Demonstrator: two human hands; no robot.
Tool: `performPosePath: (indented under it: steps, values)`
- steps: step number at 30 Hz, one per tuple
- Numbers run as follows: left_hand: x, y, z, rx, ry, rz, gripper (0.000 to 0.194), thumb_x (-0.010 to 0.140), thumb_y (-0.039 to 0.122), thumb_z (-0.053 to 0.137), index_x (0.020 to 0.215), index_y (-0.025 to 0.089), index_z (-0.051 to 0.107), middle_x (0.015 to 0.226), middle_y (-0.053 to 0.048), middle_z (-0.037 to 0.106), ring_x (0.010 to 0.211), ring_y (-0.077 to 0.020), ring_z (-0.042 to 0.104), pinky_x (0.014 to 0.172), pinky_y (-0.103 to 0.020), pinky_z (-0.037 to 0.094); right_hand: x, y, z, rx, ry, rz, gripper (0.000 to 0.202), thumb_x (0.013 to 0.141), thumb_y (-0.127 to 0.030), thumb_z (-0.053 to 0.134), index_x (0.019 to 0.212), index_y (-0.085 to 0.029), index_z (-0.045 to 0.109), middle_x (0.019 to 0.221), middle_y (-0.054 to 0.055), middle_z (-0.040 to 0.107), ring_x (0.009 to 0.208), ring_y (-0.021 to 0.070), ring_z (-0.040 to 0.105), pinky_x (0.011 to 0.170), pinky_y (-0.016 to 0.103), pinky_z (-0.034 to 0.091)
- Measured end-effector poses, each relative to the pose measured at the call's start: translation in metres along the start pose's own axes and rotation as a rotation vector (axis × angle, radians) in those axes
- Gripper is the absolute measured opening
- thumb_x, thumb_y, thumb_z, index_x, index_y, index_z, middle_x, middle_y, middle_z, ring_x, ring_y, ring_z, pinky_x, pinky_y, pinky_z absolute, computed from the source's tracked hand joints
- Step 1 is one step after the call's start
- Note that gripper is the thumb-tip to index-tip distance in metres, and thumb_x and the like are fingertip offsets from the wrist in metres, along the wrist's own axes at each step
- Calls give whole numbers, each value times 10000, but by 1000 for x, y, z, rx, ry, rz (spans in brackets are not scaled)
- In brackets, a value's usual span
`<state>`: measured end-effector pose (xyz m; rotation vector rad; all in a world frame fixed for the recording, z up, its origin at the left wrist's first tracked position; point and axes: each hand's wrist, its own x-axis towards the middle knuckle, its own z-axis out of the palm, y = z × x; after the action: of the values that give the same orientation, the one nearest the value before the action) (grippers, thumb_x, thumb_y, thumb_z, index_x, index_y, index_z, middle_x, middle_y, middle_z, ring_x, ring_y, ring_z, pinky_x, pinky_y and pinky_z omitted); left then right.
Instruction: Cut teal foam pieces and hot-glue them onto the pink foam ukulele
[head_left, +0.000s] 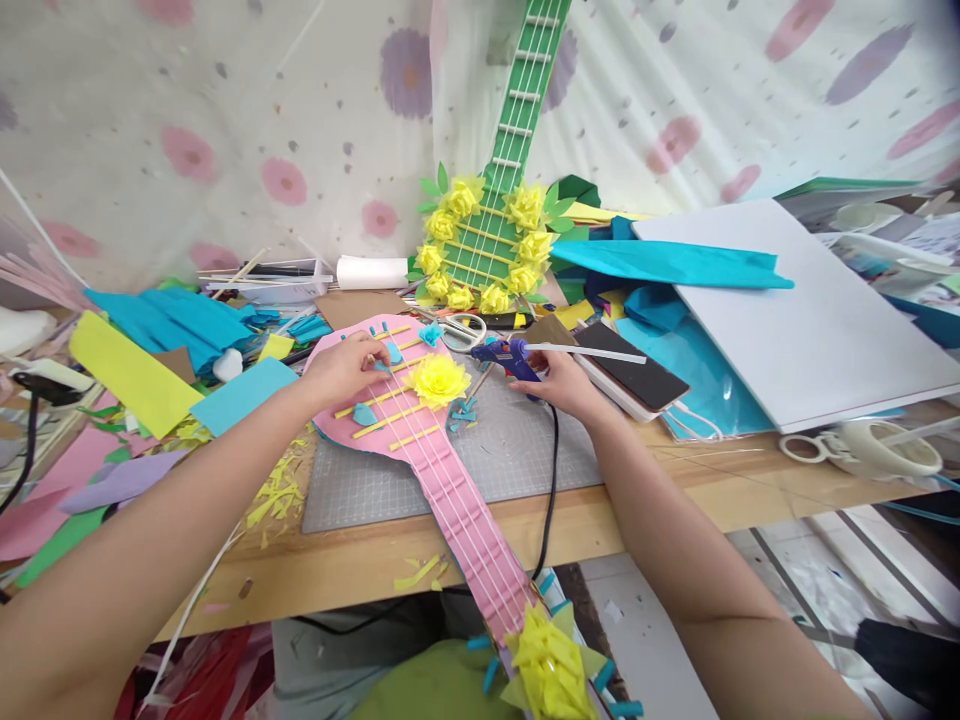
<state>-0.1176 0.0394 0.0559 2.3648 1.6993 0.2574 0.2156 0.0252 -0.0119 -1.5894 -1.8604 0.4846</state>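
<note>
A pink paper guitar [420, 470] lies slantwise with its body on the grey cutting mat [345, 490] and its neck pointing towards me. Yellow strips, white strings and a large yellow paper flower [439, 380] decorate it. My left hand [349, 372] is over the body, fingers pinched beside a light-blue paper piece [394, 352]; what they hold, if anything, is hidden. Another blue piece [364, 414] lies lower on the body. My right hand [562, 385] grips a blue hot glue gun [504, 354], a white glue stick [600, 353] sticking out its back, nozzle towards the guitar.
A green paper guitar [499, 200] with yellow roses leans upright against the flowered curtain [300, 120]. White-handled scissors [461, 333], a dark phone-like slab [631, 366] and white board [817, 310] lie around. Paper scraps [277, 490] litter the left. The gun's black cord [555, 480] hangs over the edge.
</note>
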Motion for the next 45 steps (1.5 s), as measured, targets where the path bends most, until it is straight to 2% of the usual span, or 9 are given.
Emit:
performPosePath:
  steps: [4,10,14,21,27,31,36,41,45]
  values:
    - [1,3,-2,-23,8,-8,146,699,362,611,752,226,618,791,0,614,714,-155,550,602,-258,353,1,0,8,-25,13,25,423,600,-405,745,918,-181,579,925,89,622,881,245,567,736,358,444]
    - [1,0,-5,-67,20,-29,217,708,385,592,861,241,642,829,-1,654,727,-159,570,598,-258,380,3,2,16,4,24,54,425,631,-445,711,936,-176,586,924,83,626,862,233,577,748,360,454]
    - [1,1,-8,-100,49,-59,220,683,422,600,784,230,639,784,-4,661,700,-162,575,585,-256,393,5,4,19,11,36,42,437,635,-467,703,947,-183,591,934,84,630,869,241,577,763,374,453]
    - [6,5,-6,-371,156,-225,207,696,367,608,780,184,653,730,-23,670,633,-151,590,541,-250,409,3,-1,19,4,18,57,419,670,-440,684,976,-169,593,1011,110,641,911,253,586,799,382,449]
    - [8,12,-5,-673,101,-373,285,632,305,710,880,168,673,719,-52,692,675,-190,658,496,-245,432,2,-2,18,1,15,52,418,683,-446,673,987,-171,597,1017,108,646,916,254,592,799,382,452]
    - [8,19,-6,-793,78,-437,317,572,291,773,837,152,666,737,-69,701,691,-197,674,486,-237,427,2,-2,19,1,22,57,426,683,-437,677,1006,-170,602,1007,104,650,912,248,599,792,371,458]
    - [10,18,-4,-796,144,-444,341,489,300,818,748,144,659,633,-43,670,598,-174,641,498,-250,448,2,-1,20,16,33,58,442,679,-425,681,1029,-165,606,1009,99,655,909,245,602,797,368,459]
    - [12,12,-2,-575,225,-393,323,455,324,821,676,157,656,644,-29,672,603,-164,620,498,-240,429,2,0,22,21,44,59,443,666,-420,692,1022,-168,617,1012,94,658,905,247,601,802,375,459]
    - [12,12,-1,-563,200,-420,375,429,330,830,715,167,650,625,-13,654,495,-137,567,446,-243,410,3,0,21,25,37,51,452,671,-421,690,1037,-165,618,1022,99,658,910,250,601,808,376,457]
